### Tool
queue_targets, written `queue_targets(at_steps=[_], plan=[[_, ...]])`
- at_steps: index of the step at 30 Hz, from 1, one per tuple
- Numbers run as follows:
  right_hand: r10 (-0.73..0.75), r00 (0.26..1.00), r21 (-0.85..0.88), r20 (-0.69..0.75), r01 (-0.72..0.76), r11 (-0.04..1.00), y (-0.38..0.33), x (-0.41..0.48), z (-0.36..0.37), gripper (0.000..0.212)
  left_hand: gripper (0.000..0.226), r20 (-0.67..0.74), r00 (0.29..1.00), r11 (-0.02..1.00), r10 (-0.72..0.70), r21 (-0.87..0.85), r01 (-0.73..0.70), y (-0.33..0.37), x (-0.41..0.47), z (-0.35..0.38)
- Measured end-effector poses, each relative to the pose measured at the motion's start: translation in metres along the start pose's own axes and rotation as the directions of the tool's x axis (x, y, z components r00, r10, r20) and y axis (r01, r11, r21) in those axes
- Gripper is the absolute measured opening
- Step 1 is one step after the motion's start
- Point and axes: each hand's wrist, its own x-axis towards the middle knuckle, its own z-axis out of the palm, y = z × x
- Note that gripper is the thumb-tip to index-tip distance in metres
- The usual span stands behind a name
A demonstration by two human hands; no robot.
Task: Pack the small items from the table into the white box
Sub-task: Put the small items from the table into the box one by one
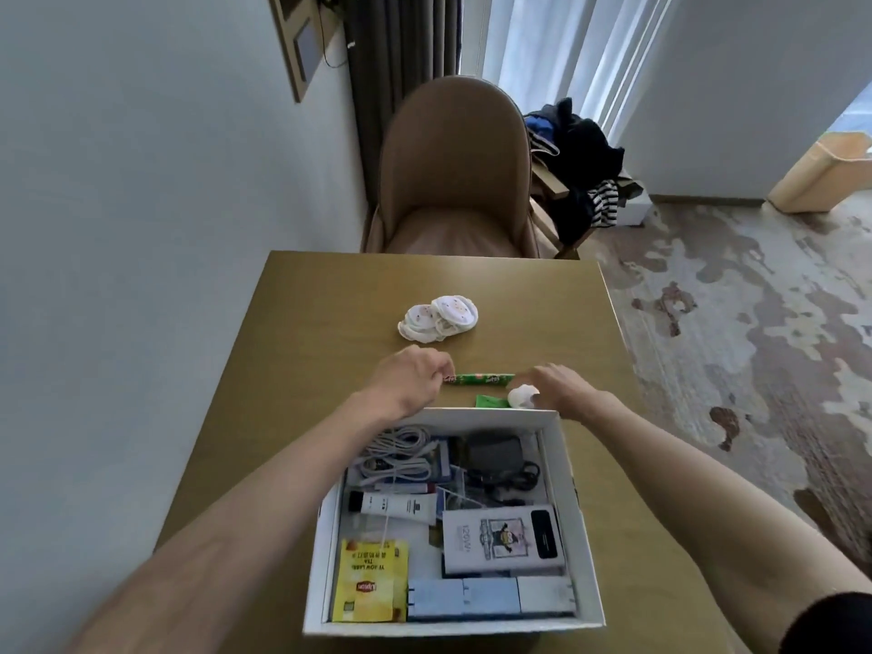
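Your left hand point(409, 380) pinched one end of the green stick packet point(150, 380) beyond the white box point(561, 446) far rim; your right hand point(561, 387) hovered open (light, bendable: grip mid-length).

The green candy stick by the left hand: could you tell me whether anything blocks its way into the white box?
Nothing visible does. The green candy stick lies on the table just beyond the white box, with the left hand at its end. The box is open on top, and only its low far wall lies between.
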Motion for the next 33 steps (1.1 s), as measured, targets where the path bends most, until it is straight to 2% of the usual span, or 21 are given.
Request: queue_targets(at_steps=[2,5,8,11,13,16,19,24,27,33], plan=[[-0.063,0.997,-0.084,0.046,0.067,0.994,0.003,0.007,0.004,0.035,0.028,0.081,0.997,0.998,-0.015,0.064,0.01,-0.002,0.016,0.003],[-0.103,0.994,-0.194,0.024,0.106,0.975,0.008,0.01,0.014,0.033,0.032,0.194,0.98,0.992,-0.05,0.124,0.026,-0.005,0.038,0.017],[-0.103,0.995,-0.214,-0.01,0.098,0.972,0.018,0.009,0.023,0.036,0.037,0.293,0.953,0.976,-0.073,0.219,0.007,-0.004,0.058,0.034],[-0.071,0.995,-0.203,-0.069,0.056,0.977,0.03,0.002,0.032,0.039,0.036,0.327,0.942,0.963,-0.074,0.269,-0.018,-0.001,0.076,0.054],[-0.001,0.994,-0.119,-0.112,-0.013,0.993,0.036,-0.006,0.036,0.035,0.033,0.333,0.94,0.952,-0.072,0.305,-0.036,0.003,0.087,0.065],[0.129,0.977,0.109,-0.168,-0.111,0.988,0.042,-0.025,0.038,0.023,0.028,0.331,0.942,0.885,-0.058,0.455,-0.105,0.009,0.098,0.077],[0.217,0.941,0.26,-0.261,-0.148,0.954,0.046,-0.048,0.036,0.035,0.026,0.337,0.939,0.848,-0.064,0.515,-0.127,0.011,0.102,0.086],[0.232,0.865,0.307,-0.445,-0.096,0.947,0.042,-0.08,0.017,0.051,0.02,0.378,0.924,0.907,-0.059,0.407,-0.108,0.01,0.096,0.078],[0.238,0.803,0.37,-0.546,-0.023,0.929,0.03,-0.095,-0.001,0.056,0.019,0.315,0.947,0.954,-0.054,0.296,-0.044,0.015,0.081,0.06],[0.037,0.848,0.429,-0.529,0.229,0.874,-0.018,-0.121,-0.016,0.057,0.014,0.066,0.996,0.994,-0.051,0.101,0.045,0.034,0.018,0.01]])
